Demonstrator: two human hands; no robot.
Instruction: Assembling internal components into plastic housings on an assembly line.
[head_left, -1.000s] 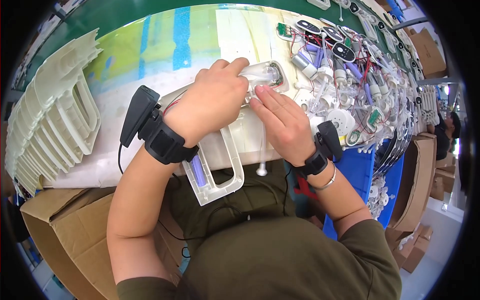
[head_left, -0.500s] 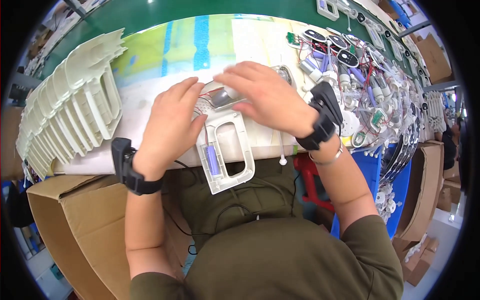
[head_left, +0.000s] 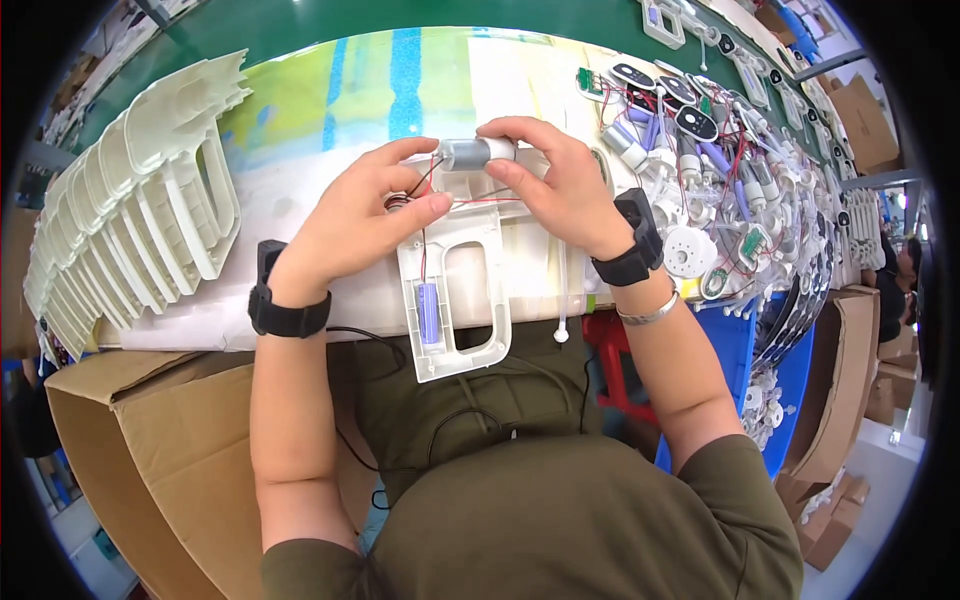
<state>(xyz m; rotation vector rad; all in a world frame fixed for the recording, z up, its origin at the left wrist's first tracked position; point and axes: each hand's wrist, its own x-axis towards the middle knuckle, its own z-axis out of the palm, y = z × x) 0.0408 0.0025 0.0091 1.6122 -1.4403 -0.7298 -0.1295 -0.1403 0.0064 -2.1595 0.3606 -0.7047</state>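
Observation:
A small cylindrical motor point(head_left: 465, 154) with a grey metal body and a white end lies crosswise above a white plastic handle housing point(head_left: 490, 270). My right hand point(head_left: 560, 185) pinches its white end between thumb and fingers. My left hand point(head_left: 365, 205) has its index fingertip at the grey end, and thin red and black wires point(head_left: 424, 235) run between its thumb and curled fingers. Those wires lead down to a purple cylindrical battery point(head_left: 429, 312) seated in the housing's grip. The lower part of the housing juts over the table's near edge. My hands partly cover its upper part.
Nested white housing shells point(head_left: 150, 200) stand at the left. A pile of motors, wires, batteries and circuit boards point(head_left: 700, 150) covers the right side. Below are an open cardboard box point(head_left: 180, 440), a blue bin point(head_left: 735, 370) and a red stool point(head_left: 615, 365). A dark cable point(head_left: 375, 335) hangs near my lap.
The motor has been lifted and turned level, its grey end now to the left. My right hand has moved right and closed on its white end; my left hand has come in to the wires.

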